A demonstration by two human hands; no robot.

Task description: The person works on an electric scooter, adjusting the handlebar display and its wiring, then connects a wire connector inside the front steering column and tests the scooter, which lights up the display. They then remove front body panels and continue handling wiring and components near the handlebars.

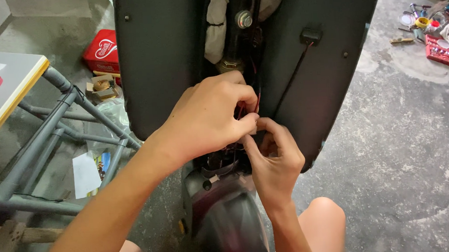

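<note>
While your left hand curls over the red wires in the gap of the dark scooter panel, its fingertips pinch them against your right hand, whose thumb and forefinger close on what appears to be a small connector, largely hidden. Below sits the front mudguard; a red tool case lies well apart on the concrete floor
</note>
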